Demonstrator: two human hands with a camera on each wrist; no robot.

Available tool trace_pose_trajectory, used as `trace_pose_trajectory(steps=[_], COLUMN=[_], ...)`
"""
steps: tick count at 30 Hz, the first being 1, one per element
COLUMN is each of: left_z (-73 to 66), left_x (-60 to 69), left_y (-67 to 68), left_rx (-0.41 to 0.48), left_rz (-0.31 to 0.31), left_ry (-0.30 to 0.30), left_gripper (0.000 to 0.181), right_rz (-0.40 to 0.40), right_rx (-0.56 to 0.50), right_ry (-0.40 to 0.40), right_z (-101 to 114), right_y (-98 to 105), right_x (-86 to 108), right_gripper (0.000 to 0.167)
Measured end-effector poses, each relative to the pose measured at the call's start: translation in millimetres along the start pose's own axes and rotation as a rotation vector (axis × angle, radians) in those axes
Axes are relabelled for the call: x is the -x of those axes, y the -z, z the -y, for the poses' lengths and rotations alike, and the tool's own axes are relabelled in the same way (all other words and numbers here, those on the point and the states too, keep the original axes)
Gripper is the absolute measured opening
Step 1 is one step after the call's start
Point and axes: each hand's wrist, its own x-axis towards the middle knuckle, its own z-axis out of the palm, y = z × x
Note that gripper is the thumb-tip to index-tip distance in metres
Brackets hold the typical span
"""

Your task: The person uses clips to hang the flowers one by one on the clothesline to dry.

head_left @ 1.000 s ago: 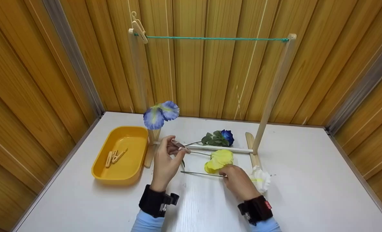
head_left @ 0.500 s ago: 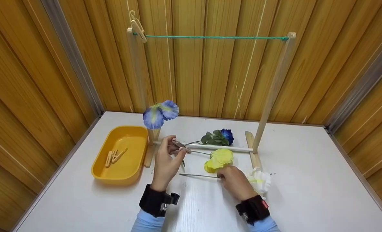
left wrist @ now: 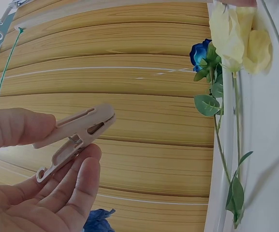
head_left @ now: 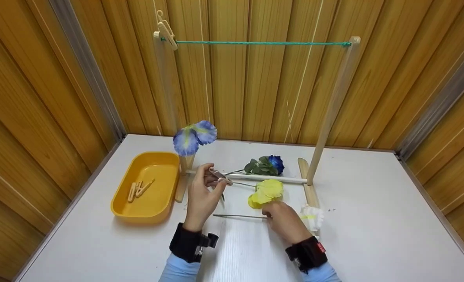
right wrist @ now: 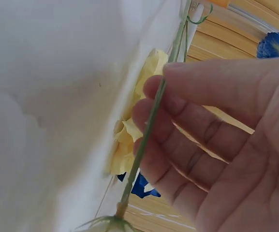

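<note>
My left hand holds a hooked clothespin between thumb and fingers, above the stem side of the yellow flower. In the right wrist view, my right thumb and index finger pinch a green stem. It belongs to the white flower, which lies partly behind my right hand in the head view. Just beyond that hand the yellow flower rests on the table. Farther back lies a blue rose with dark leaves. A violet-blue flower stands by the frame's left post.
A wooden frame with a right post carries a green cord across its top. One clothespin hangs at the cord's left end. The yellow tray at left contains several clothespins. A white bar joins the frame's feet.
My right hand has shifted slightly left and toward me, drawing the white flower and its stem with it. The left hand keeps its grip on the clothespin, almost still.
</note>
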Motion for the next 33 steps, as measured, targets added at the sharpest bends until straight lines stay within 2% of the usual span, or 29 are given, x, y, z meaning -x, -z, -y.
trace_pose_trajectory(steps=[6,10,16,20,28,33], left_z=[-0.9,-2.0,-2.6,-4.1,-8.2,-11.3], left_x=[-0.5,-0.7,-0.5,-0.8,-2.4,-2.4], left_y=[0.3,1.3,1.8,2.6,11.2,15.5], left_rx=[0.003,-0.001,-0.001,0.014,0.051,0.063], left_rz=[-0.004,-0.006,-0.022,-0.03,-0.101,-0.14], left_ry=[-0.006,-0.008,-0.016,-0.014,-0.025,-0.026], left_gripper=[0.046,0.047,0.047,0.047,0.049,0.05], right_rz=[0.019,-0.001,-0.043,-0.117,-0.33,-0.402], right_rx=[0.006,0.019,0.001,-0.003,0.028,0.027], right_ry=[-0.01,0.011,-0.027,-0.031,0.05,0.047], right_z=[-2.0,-1.3,1.9,3.9,5.4,5.0], right_y=[-2.2,-2.9,1.6,4.0,6.4,9.5], right_x=[0.4,-0.7,-3.0,-3.4,-4.0,-5.9], right_gripper=[0.021,0.021,0.018,0.013,0.013,0.013])
